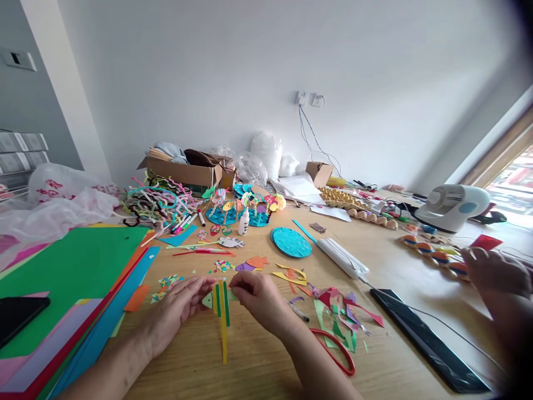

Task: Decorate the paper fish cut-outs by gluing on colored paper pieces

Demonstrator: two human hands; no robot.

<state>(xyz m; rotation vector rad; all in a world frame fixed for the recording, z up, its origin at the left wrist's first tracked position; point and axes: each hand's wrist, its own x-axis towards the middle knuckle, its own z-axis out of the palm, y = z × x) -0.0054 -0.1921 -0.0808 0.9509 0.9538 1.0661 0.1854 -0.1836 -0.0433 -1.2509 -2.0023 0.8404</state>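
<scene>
A small green paper fish (208, 300) lies on the wooden table (258, 366) with yellow and green paper strips (223, 316) laid across its body. My left hand (175, 308) rests on the table with its fingertips pinched at the fish's head end. My right hand (260, 300) is closed in a pinch on the tail end of the fish and the strips. One yellow strip reaches toward me along the table. Red-handled scissors (335, 347) lie just right of my right forearm.
A stack of coloured paper sheets (75, 266) and a black phone (19, 316) lie at left. Paper scraps (341, 316), a teal disc (290, 243), a glue bottle (244, 221), pipe cleaners (156, 200), boxes and a fan (452, 205) crowd the table. Another person's hand (495, 272) rests at right.
</scene>
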